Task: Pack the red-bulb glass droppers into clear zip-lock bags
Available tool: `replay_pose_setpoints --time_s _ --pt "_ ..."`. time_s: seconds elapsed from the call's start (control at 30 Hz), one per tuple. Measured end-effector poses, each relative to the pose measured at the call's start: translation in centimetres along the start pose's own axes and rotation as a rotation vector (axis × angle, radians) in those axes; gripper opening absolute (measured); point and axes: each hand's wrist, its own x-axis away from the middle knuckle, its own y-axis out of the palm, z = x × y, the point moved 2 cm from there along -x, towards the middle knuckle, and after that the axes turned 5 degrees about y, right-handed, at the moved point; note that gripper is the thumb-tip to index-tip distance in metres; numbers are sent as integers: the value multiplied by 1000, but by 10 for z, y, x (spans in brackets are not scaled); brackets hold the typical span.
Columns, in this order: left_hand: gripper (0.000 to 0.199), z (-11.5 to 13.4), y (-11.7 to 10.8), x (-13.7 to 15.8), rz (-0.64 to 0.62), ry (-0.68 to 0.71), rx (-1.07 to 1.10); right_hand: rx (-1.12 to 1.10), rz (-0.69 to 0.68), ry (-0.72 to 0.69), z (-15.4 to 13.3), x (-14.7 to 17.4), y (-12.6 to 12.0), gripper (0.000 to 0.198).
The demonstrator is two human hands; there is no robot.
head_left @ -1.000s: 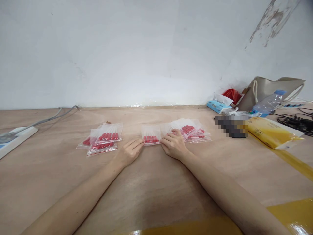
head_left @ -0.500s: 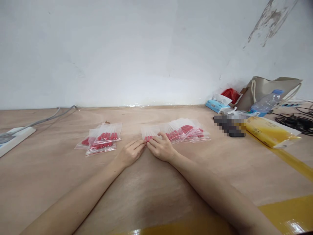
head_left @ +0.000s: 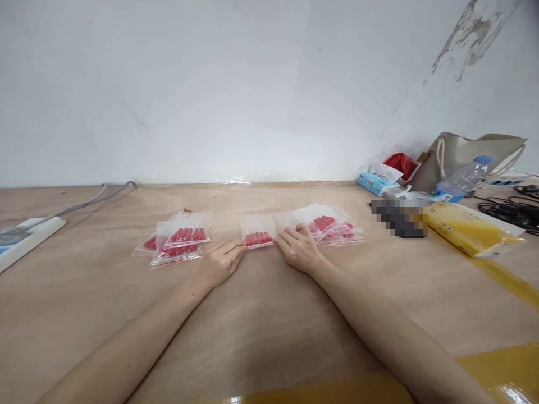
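Observation:
A clear zip-lock bag with several red-ended pieces inside lies flat on the table between my hands. My left hand pinches its near left corner. At the near right corner, the closed fingertips of my right hand grip the bag's edge. Just beyond and right of that hand is an overlapping pile of similar bags, partly hidden by it. Left of my left hand, a smaller stack of bags shows the same red pieces.
A white power strip with a grey cable lies at the far left. To the right are a yellow tissue pack, a blue tissue pack, a plastic bottle, a beige bag and black cables. Behind stands a white wall.
My right hand has slid right along the bag's near edge, away from my left hand, uncovering the red pieces. My left hand stays at the left corner.

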Motion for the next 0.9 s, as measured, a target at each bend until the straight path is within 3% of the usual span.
replay_pose_setpoints --time_s 0.2,0.33,0.5,0.6,0.73,0.9 --pt "19 3 -3 -1 -3 -122 94 -11 4 25 -1 -1 0 33" --pt "23 -1 -9 -3 -3 -282 184 -21 25 34 -1 -1 -2 32" --pt "51 -7 -4 -7 -129 -716 738 -83 70 39 -8 1 -5 28" --pt "49 -1 1 -9 -122 -857 974 -188 28 -47 -16 -1 -7 24" --pt "47 -8 -6 -9 -63 -907 955 -319 -113 -39 -2 -4 -12 28" --pt "49 -55 -43 -6 -14 -997 740 -317 -374 149 46 -1 -25 43"
